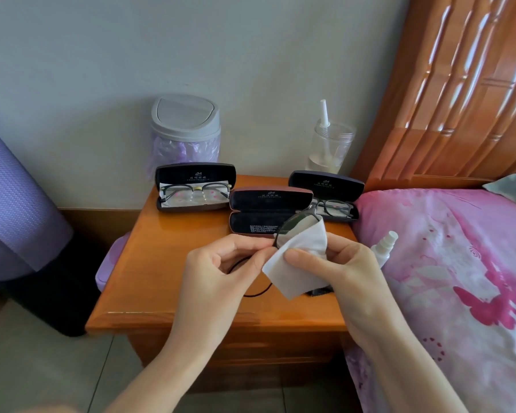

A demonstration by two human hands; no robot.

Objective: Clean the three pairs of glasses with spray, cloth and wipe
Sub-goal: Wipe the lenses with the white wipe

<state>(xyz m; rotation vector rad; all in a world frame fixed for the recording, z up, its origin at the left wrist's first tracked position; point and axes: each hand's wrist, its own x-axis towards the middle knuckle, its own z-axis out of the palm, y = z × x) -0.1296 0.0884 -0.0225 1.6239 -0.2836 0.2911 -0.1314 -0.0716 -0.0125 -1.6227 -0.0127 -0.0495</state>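
Note:
My left hand (pixel 221 263) pinches the frame of a dark pair of glasses (pixel 292 225) held above the wooden bedside table (pixel 161 281). My right hand (pixel 337 263) grips a white wipe (pixel 298 263) folded around one lens. An empty open case (pixel 268 210) lies behind my hands. A second pair of glasses (pixel 195 193) rests on a cloth in the open case at the left. A third pair (pixel 335 208) lies in the open case at the right. A small white spray bottle (pixel 385 245) lies on the bed's edge, to the right of my right hand.
A small grey-lidded bin (pixel 185 129) with a purple bag stands at the back of the table. A clear jar (pixel 329 147) holding a white nozzle stands beside the wooden headboard (pixel 459 84). The pink floral bedding (pixel 459 278) lies to the right, a purple rolled mat (pixel 15 210) to the left.

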